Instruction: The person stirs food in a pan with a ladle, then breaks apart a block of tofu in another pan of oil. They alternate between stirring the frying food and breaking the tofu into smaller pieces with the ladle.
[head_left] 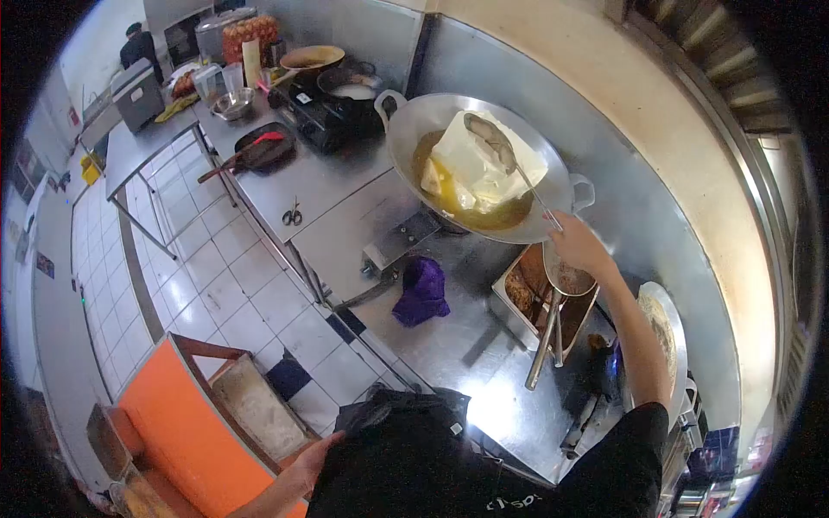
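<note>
My right hand (577, 245) is closed around the handle of a metal ladle (490, 132). The ladle's bowl rests on a large pale-yellow block (505, 177), which looks like butter or margarine. That block sits in a wide two-handled metal wok (414, 112), with yellow liquid (488, 217) around its lower side. Just below my right hand, a round strainer (567, 278) lies over a rectangular metal tray (503, 298) with brown contents. My left hand (313, 460) is low beside my black shirt, its fingers largely hidden against the cloth.
A purple cloth (420, 293) lies on the steel counter, near a small burner control (401, 242). Scissors (293, 213) and a dark pan (262, 150) with a red utensil are farther left. A black stove (319, 112) stands behind. An orange cabinet (186, 423) is at lower left; another person (141, 48) is far back.
</note>
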The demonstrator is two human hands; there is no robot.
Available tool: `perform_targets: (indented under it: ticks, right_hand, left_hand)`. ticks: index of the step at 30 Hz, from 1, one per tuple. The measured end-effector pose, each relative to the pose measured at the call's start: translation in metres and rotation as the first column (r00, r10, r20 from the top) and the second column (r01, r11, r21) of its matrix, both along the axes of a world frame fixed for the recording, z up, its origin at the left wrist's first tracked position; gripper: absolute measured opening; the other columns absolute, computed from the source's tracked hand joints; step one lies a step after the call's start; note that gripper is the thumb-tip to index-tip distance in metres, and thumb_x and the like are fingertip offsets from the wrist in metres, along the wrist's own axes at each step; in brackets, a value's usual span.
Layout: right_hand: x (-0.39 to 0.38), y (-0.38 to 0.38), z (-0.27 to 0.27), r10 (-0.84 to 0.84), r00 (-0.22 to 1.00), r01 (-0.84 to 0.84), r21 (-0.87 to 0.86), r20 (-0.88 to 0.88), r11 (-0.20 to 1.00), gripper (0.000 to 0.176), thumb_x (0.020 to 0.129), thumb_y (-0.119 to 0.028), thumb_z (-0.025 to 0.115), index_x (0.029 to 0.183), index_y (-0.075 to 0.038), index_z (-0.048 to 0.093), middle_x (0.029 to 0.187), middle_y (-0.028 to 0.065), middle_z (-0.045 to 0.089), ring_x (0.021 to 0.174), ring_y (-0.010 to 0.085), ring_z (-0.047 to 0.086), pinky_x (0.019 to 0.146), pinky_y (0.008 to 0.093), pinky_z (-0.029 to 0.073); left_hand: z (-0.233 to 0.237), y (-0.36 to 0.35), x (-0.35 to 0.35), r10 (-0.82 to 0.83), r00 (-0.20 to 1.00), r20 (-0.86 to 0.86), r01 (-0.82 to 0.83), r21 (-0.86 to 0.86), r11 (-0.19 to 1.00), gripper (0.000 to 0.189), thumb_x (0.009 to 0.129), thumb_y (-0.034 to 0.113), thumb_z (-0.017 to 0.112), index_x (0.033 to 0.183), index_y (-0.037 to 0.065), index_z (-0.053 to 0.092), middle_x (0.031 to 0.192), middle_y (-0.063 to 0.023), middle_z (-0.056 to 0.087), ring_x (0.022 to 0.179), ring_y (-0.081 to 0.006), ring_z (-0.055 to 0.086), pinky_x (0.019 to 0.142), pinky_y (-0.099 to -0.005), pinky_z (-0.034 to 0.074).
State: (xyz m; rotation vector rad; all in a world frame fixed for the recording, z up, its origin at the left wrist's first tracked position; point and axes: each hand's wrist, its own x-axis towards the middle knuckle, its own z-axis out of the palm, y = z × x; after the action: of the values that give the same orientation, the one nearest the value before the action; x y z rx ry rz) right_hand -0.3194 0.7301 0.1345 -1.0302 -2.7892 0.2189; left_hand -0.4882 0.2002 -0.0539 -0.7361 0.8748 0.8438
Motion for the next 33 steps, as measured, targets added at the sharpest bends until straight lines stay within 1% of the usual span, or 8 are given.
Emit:
perform_targets:
  ticks: [2, 6, 12, 20, 27, 29, 32, 33]
  right_hand:
    - [-0.013, -0.012, 0.024, -0.025, 0.998, 0.017, -0.149, -0.057, 0.989, 0.033, 0.088, -0.013, 0.044, 0.118, -0.002, 0.051, 0.075, 0.0173, 0.062, 0.061, 0.0235, 0.061, 0.055, 0.0397, 0.047]
    - [-0.059, -0.043, 0.033, -0.313, 0.934, 0.002, -0.875, -0.171, 0.485, 0.005, 0.087, -0.009, 0.046, 0.087, -0.007, 0.051, 0.059, -0.0014, 0.043, 0.042, 0.0078, 0.039, 0.036, 0.0224, 0.029]
    - [-0.114, -0.05, 0.046, -0.645, 0.723, -0.181, -0.969, -0.246, 0.167, 0.012, 0.085, -0.004, 0.051, 0.075, -0.008, 0.044, 0.057, -0.0056, 0.034, 0.042, 0.0054, 0.035, 0.036, 0.0191, 0.026]
    - [-0.118, 0.009, 0.126, -0.811, 0.567, -0.48, -0.858, -0.145, -0.181, 0.035, 0.084, -0.001, 0.054, 0.111, 0.012, 0.036, 0.059, -0.0041, 0.034, 0.041, 0.0023, 0.036, 0.034, 0.0153, 0.021]
    - [-0.073, 0.004, 0.175, -0.794, 0.572, -0.549, -0.815, -0.206, -0.184, 0.039, 0.086, -0.005, 0.054, 0.115, 0.013, 0.035, 0.06, -0.0026, 0.037, 0.04, 0.0004, 0.034, 0.032, 0.0154, 0.02]
    - [-0.046, 0.015, 0.171, -0.748, 0.608, -0.379, -0.925, -0.265, 0.02, 0.032, 0.086, -0.009, 0.055, 0.109, 0.011, 0.044, 0.061, -0.0036, 0.04, 0.039, -0.0002, 0.031, 0.032, 0.0162, 0.019]
    - [0.002, 0.027, 0.136, -0.661, 0.688, -0.086, -0.938, -0.3, 0.336, 0.015, 0.086, -0.013, 0.056, 0.089, 0.001, 0.055, 0.059, -0.0042, 0.04, 0.039, 0.0017, 0.031, 0.033, 0.0177, 0.022]
    - [0.019, 0.028, 0.122, -0.644, 0.712, -0.035, -0.931, -0.278, 0.363, 0.013, 0.086, -0.013, 0.055, 0.079, -0.002, 0.055, 0.056, -0.0032, 0.039, 0.04, 0.003, 0.033, 0.033, 0.0187, 0.024]
  left_hand:
    - [-0.016, -0.007, -0.001, 0.026, 0.998, 0.055, -0.028, 0.043, 0.999, 0.056, 0.089, 0.049, 0.051, 0.118, 0.001, 0.057, 0.115, -0.0181, 0.06, 0.1, -0.0355, 0.057, 0.092, -0.0489, 0.042]
    - [0.021, 0.01, 0.002, -0.081, 0.982, -0.172, 0.106, 0.139, 0.985, 0.054, 0.088, 0.049, 0.053, 0.114, 0.003, 0.061, 0.107, -0.0165, 0.064, 0.095, -0.0361, 0.059, 0.09, -0.0477, 0.044]
    - [0.024, 0.025, 0.0, -0.189, 0.981, -0.051, 0.189, -0.008, 0.982, 0.059, 0.084, 0.054, 0.055, 0.112, 0.003, 0.062, 0.104, -0.0155, 0.065, 0.092, -0.0346, 0.059, 0.089, -0.0467, 0.044]
    - [0.032, 0.025, -0.002, 0.022, 0.999, -0.041, -0.023, -0.01, 1.0, 0.033, 0.09, 0.032, 0.055, 0.105, 0.005, 0.066, 0.098, -0.0087, 0.067, 0.084, -0.0262, 0.063, 0.08, -0.0413, 0.05]
    - [0.022, 0.02, -0.005, -0.012, 0.994, -0.113, 0.021, 0.081, 0.996, 0.049, 0.086, 0.047, 0.056, 0.104, 0.002, 0.064, 0.091, -0.0137, 0.067, 0.082, -0.033, 0.06, 0.081, -0.0445, 0.048]
    - [0.028, 0.022, -0.006, -0.076, 0.99, -0.115, 0.077, 0.001, 0.997, 0.048, 0.086, 0.047, 0.057, 0.103, 0.003, 0.065, 0.09, -0.0131, 0.067, 0.08, -0.033, 0.061, 0.08, -0.0444, 0.048]
    - [0.008, 0.005, -0.007, 0.128, 0.958, -0.257, -0.007, 0.426, 0.905, 0.047, 0.085, 0.047, 0.058, 0.103, 0.005, 0.066, 0.09, -0.012, 0.067, 0.079, -0.033, 0.061, 0.078, -0.045, 0.049]
    - [-0.013, 0.005, -0.009, 0.031, 0.992, -0.122, -0.001, 0.237, 0.971, 0.047, 0.084, 0.048, 0.058, 0.103, 0.006, 0.066, 0.09, -0.0119, 0.067, 0.079, -0.0328, 0.061, 0.079, -0.0451, 0.049]
